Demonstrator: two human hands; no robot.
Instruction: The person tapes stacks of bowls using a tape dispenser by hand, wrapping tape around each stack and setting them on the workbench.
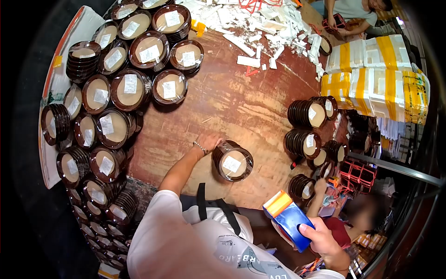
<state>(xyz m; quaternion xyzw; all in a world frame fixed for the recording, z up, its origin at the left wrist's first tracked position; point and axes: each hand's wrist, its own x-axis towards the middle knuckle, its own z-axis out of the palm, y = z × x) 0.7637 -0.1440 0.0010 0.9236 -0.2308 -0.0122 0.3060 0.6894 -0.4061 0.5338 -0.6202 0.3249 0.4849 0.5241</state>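
Note:
On the wooden table in front of me stands a stack of dark brown round frames or dishes (pixel 232 160), its tan top bearing a white label and a glossy clear wrap. My left hand (pixel 209 141), with a beaded bracelet at the wrist, reaches to the stack's far left edge. Its fingers are stretched out and touch the rim, their tips partly hidden. Low at the right, my right hand (pixel 320 236) grips a blue-and-orange boxy handheld tool (pixel 292 225), thumb on its side. The tool is apart from the stack; its exact kind is unclear.
Many similar labelled stacks (pixel 127 88) crowd the left side. More stacks (pixel 304 142) stand at the right. White foam scraps (pixel 274 28) cover the far end. Yellow-taped white boxes (pixel 367 74) are piled right. Other people (pixel 355 21) work at the far right and near right.

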